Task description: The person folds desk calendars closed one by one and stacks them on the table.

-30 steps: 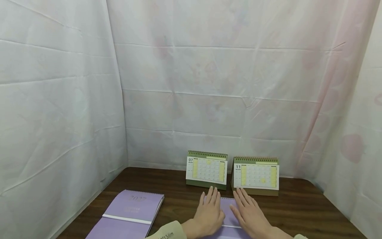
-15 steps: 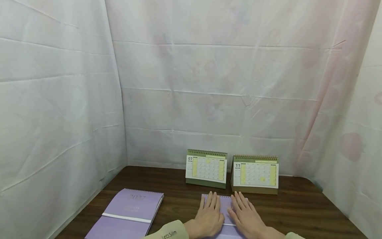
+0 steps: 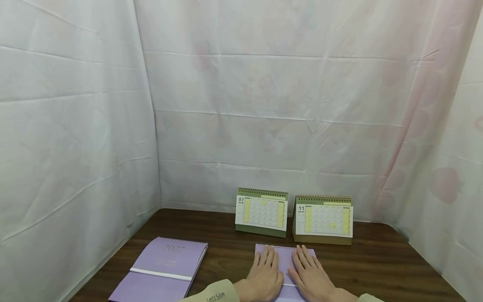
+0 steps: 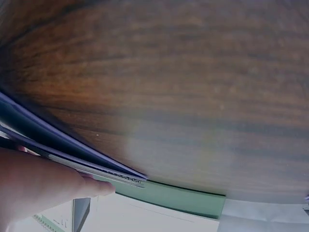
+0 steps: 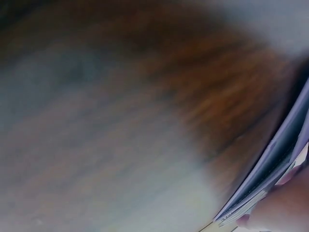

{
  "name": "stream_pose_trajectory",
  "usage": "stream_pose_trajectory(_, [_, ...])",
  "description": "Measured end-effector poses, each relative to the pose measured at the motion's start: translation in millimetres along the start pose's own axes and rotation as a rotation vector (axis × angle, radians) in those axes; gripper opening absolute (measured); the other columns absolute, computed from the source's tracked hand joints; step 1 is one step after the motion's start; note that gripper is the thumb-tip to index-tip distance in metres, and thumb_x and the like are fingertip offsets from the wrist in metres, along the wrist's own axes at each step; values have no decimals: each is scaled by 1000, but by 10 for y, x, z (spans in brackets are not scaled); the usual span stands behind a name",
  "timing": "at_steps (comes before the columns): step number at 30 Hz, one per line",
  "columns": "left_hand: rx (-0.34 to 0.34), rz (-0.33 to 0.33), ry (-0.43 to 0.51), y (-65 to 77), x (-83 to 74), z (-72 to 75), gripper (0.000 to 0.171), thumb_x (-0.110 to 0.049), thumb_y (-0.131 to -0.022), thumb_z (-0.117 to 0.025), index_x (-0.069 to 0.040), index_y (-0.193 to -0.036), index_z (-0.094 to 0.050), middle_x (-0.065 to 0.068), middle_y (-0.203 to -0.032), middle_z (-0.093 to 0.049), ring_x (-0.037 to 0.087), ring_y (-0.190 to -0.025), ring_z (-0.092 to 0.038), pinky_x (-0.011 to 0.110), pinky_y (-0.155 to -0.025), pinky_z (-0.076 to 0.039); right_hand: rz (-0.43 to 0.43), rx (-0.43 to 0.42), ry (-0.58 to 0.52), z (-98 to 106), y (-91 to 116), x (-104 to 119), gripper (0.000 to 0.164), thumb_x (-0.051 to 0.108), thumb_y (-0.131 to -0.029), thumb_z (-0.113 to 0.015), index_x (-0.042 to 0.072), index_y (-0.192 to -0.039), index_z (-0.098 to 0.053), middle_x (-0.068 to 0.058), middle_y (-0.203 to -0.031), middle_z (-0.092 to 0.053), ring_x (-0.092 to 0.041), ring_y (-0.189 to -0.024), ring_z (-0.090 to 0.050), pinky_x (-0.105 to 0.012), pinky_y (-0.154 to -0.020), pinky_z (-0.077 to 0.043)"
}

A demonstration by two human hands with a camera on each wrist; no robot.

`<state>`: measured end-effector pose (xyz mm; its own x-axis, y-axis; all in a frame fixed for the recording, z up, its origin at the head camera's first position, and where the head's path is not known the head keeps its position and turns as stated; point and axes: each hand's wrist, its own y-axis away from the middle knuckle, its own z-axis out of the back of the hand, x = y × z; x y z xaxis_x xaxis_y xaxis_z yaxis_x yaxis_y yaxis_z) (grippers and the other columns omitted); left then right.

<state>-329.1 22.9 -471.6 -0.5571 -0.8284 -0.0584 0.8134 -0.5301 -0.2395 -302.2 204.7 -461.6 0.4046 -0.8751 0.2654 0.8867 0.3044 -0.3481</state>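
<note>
A purple spiral-bound desk calendar (image 3: 285,264), closed and lying down with a white band across it, is beneath both my hands. On its left half rests my left hand (image 3: 265,277), fingers straight and pointing away from me. My right hand (image 3: 312,277) lies likewise on the right half, fingertips near the coil edge. Neither hand curls round anything. In the left wrist view the calendar's side (image 4: 82,153) shows a gap between its covers below the left hand (image 4: 41,188). The right wrist view shows a similar gap at the other side (image 5: 270,166).
Another purple calendar (image 3: 167,256) marked 2027, with a white band, lies at the left of the dark wooden table (image 3: 211,226). Two green desk calendars stand behind my hands, one showing 07 (image 3: 261,214), the other 11 (image 3: 323,222). Pale cloth (image 3: 234,142) hangs around the table.
Both hands have slid slightly towards me on the purple calendar, so their fingertips, which reached past its coil edge, are now near that edge. The other calendars have not moved.
</note>
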Motion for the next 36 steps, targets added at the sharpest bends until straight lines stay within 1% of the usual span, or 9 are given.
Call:
stream_pose_trajectory(5, [3,8,-19,4,1,-51,60,-38,-102,-23,-2,-148,-32,15,-158,-28,30,-148,-22,51,-116,-25,5,-54,-5,-133,1,-67,60,39,-98,-48,-4,-140,-46,-23,-152,-36,-42,-143,-26,-59,-112,-23])
stream_pose_trajectory(7, [23,18,-13,8,-13,-42,60,-38,-102,-22,-3,-150,-30,14,-159,-27,30,-149,-21,52,-117,-24,-7,-78,-15,-194,5,-96,59,41,-98,-49,-1,-139,-48,-21,-152,-37,-38,-145,-25,-48,-120,-9])
stream_pose_trajectory(9, [42,24,-2,15,-39,-11,59,-38,-102,-22,-5,-150,-30,13,-159,-26,30,-149,-21,52,-117,-24,-22,-88,-6,-231,11,-115,58,41,-97,-49,1,-139,-49,-19,-152,-38,-36,-145,-26,-35,-121,3])
stream_pose_trajectory(10, [50,26,2,18,-53,6,59,-38,-102,-22,-5,-150,-29,13,-159,-26,30,-149,-21,52,-117,-23,-24,-87,6,-235,12,-120,58,42,-97,-49,1,-139,-49,-19,-152,-38,-36,-145,-27,-35,-121,3])
stream_pose_trajectory(12, [64,30,1,32,-82,48,59,-39,-102,-21,-7,-151,-29,13,-159,-25,30,-149,-21,51,-117,-23,-16,-69,4,-220,15,-123,58,41,-98,-48,0,-138,-49,-21,-152,-37,-39,-144,-27,-40,-122,2])
stream_pose_trajectory(14, [66,34,-13,42,-100,73,58,-39,-102,-22,-7,-150,-30,12,-159,-26,30,-149,-21,51,-117,-24,-2,-44,8,-194,12,-118,59,40,-99,-47,-2,-139,-47,-24,-152,-36,-43,-142,-29,-56,-118,-12])
stream_pose_trajectory(16, [70,41,-29,53,-107,85,58,-40,-102,-22,-8,-151,-30,11,-159,-26,29,-149,-21,50,-117,-24,21,-32,0,-180,8,-116,59,39,-99,-46,-4,-138,-46,-27,-150,-36,-47,-140,-29,-65,-109,-22])
stream_pose_trajectory(25, [70,51,-48,63,-120,104,58,-39,-102,-22,-8,-151,-30,12,-159,-27,28,-148,-22,49,-118,-24,31,-74,71,-252,-15,-147,56,39,-99,-46,-2,-138,-48,-24,-150,-39,-43,-140,-33,-60,-108,-25])
stream_pose_trajectory(36, [49,51,-75,68,-112,67,58,-39,-102,-24,-7,-149,-32,13,-157,-30,29,-147,-26,49,-116,-26,9,-14,45,-230,-17,-134,58,39,-100,-45,-3,-140,-46,-24,-152,-35,-43,-142,-29,-61,-110,-24])
